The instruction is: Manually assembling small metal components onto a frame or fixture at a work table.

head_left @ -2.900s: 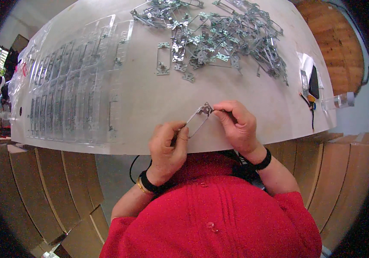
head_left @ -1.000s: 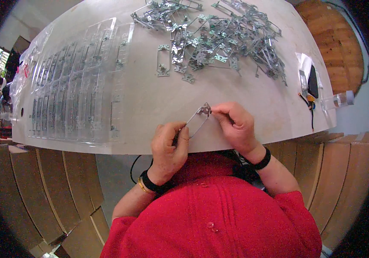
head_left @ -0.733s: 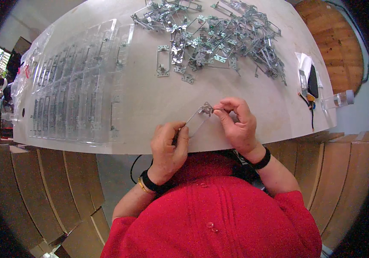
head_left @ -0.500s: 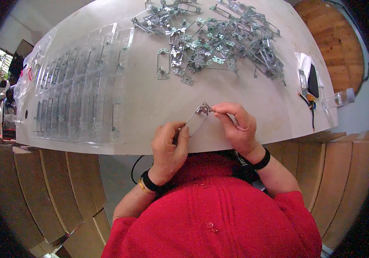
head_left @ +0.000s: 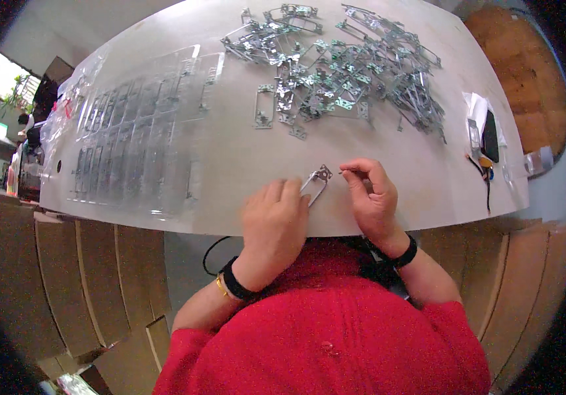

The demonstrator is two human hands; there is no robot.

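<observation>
Fingers of the left hand (head_left: 274, 214) curl around the near end of a wire-sided metal bracket (head_left: 323, 174), its plate toward one o'clock over the surface (head_left: 230, 145). Pinched narrow, the right hand's (head_left: 375, 197) fingers sit just beside it; whether they hold anything cannot be told. More brackets (head_left: 345, 103) heap at twelve.

From my remote station I saw a washed-out window (head_left: 11, 78) at upper left, glare streaking the clear plastic trays (head_left: 181, 141), a slightly blurred left hand (head_left: 274, 216), and the white tabletop (head_left: 230, 171) bowing toward grainy black corners.
</observation>
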